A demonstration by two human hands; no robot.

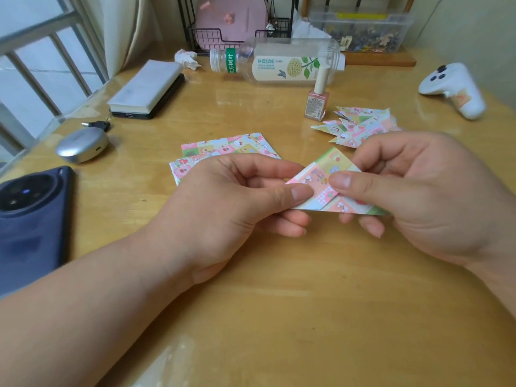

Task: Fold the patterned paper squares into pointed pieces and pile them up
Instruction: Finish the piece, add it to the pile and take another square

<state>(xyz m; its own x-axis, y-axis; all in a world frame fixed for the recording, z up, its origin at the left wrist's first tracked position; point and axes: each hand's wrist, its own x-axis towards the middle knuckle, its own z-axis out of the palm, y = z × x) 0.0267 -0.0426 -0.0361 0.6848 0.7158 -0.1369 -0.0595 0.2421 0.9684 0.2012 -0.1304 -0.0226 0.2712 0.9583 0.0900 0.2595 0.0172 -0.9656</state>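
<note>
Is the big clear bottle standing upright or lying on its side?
On its side: the bottle lies flat, its white cap pointing left.

Head-worn camera looks forward and down, close over the wooden table (279,289).

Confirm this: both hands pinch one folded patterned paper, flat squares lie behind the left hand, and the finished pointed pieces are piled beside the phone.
Wrong on the pile. The head view shows the finished pointed pieces piled beside the nail polish bottle, right of the flat squares; the phone lies far left. The rest stands.
</note>
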